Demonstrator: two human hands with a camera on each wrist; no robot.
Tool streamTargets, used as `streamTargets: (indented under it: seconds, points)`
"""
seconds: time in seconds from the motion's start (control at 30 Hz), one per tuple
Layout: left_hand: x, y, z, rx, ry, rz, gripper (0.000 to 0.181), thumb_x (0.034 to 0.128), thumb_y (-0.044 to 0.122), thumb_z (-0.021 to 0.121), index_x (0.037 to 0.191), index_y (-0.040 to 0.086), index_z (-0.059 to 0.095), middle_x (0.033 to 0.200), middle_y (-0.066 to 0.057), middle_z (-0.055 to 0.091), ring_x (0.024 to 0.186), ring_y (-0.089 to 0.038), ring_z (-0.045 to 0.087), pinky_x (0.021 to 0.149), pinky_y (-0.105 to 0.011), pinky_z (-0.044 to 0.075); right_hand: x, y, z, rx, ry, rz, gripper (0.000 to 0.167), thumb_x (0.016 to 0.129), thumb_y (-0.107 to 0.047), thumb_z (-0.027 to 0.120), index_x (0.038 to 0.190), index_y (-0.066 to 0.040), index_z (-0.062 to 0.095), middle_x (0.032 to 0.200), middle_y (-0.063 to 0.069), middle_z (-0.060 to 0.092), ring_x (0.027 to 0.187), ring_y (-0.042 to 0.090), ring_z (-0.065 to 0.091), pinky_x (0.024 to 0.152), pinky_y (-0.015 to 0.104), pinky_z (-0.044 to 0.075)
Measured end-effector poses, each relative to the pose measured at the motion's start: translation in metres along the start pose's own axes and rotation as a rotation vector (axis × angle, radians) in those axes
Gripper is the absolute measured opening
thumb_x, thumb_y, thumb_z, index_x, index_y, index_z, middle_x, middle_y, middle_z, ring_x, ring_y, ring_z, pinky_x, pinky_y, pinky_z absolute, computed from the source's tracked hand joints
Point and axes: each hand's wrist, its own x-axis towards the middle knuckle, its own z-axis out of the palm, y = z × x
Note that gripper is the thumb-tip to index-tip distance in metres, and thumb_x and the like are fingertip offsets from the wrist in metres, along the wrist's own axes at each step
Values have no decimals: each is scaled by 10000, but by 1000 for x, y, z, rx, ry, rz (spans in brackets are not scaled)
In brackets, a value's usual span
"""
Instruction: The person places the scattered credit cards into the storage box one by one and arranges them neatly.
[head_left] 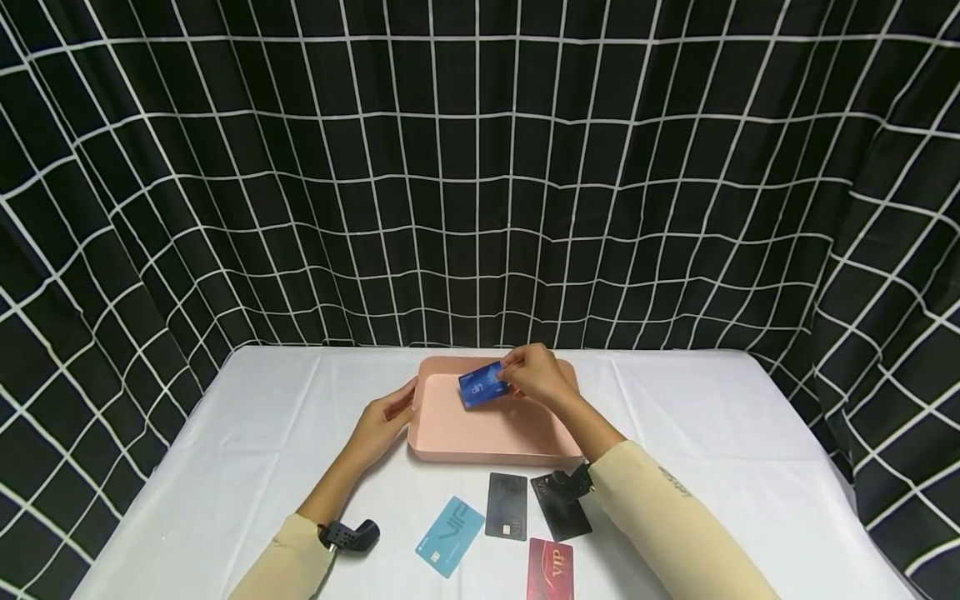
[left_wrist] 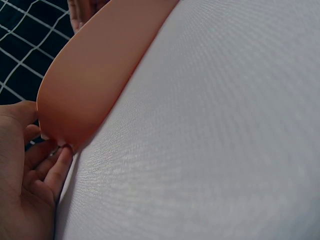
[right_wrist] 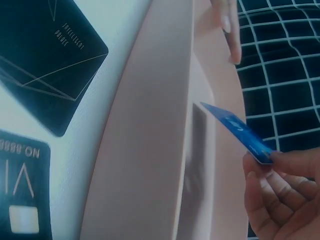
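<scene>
The pink tray (head_left: 457, 429) lies on the white table. My left hand (head_left: 378, 427) grips its left end; in the left wrist view that hand's (left_wrist: 32, 172) thumb is at the rim and its fingertips touch the lower edge of the tray (left_wrist: 95, 75). Above the tray's inside, my right hand (head_left: 534, 375) pinches a dark blue card (head_left: 480, 385) by its right end. The right wrist view shows this card (right_wrist: 237, 131) tilted over the tray, held between thumb and fingers of my right hand (right_wrist: 285, 195).
In front of the tray lie a light blue card (head_left: 450, 536), a dark grey card (head_left: 507, 504), a black card (head_left: 561, 510) partly behind the right wrist's camera, and a red card (head_left: 550, 571) at the bottom frame edge. A black gridded curtain (head_left: 480, 167) surrounds the table.
</scene>
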Motion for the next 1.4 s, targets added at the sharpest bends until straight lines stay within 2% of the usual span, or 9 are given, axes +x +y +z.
streamTargets:
  seconds: [0.07,0.2,0.27,0.33,0.53,0.73,1.0,1.4]
  points:
    - [-1,6,0,7,-12,-4,491,1034,80,575,1502,1,451,1514,-181,472,1372,-342,499,1125,-449,421,2,0,3,8,3,11,171,855,42,712,1002,130,699,814,217,735,577,231,681,515,313,601]
    - [-6,25,-2,27,-28,-5,487,1036,60,559,1497,-39,434,1510,-207,464,1369,-353,498,1120,-442,426,6,0,9,44,9,55,164,853,55,715,997,132,700,834,222,733,563,157,648,583,366,635]
    - [-8,33,-3,31,-24,1,487,1034,62,561,1492,-48,437,1506,-215,466,1364,-363,502,1115,-453,433,8,1,11,71,4,79,167,857,54,716,1002,134,695,858,232,727,586,164,656,637,406,643]
    - [-9,35,-3,31,-16,1,484,1036,68,560,1491,-43,441,1506,-214,467,1364,-368,500,1117,-467,430,10,1,12,102,-3,105,176,861,49,721,1010,138,692,880,242,721,598,171,664,655,409,644]
    - [-9,33,-2,4,-7,-10,481,1033,67,569,1493,-18,456,1499,-195,485,1362,-357,507,1130,-474,415,15,5,17,233,-48,174,201,880,64,704,1039,179,663,850,266,709,546,154,663,593,317,632]
    - [-10,32,-1,-5,-11,-18,484,1030,52,569,1493,-22,454,1494,-205,490,1361,-367,506,1132,-481,412,20,14,25,363,-96,242,215,902,77,681,1081,189,640,805,219,707,530,144,667,549,256,610]
    - [-10,31,-2,-5,-22,-15,490,1035,66,567,1499,-25,441,1509,-198,470,1379,-359,486,1142,-472,398,25,17,30,399,-106,262,223,914,79,671,1095,201,629,769,188,702,526,138,667,533,235,599]
    - [-9,33,-2,-3,-15,-10,490,1035,72,570,1500,-19,444,1502,-195,482,1388,-357,475,1155,-483,383,28,17,38,456,-107,290,206,919,96,652,1092,197,606,856,318,705,508,136,670,516,218,589]
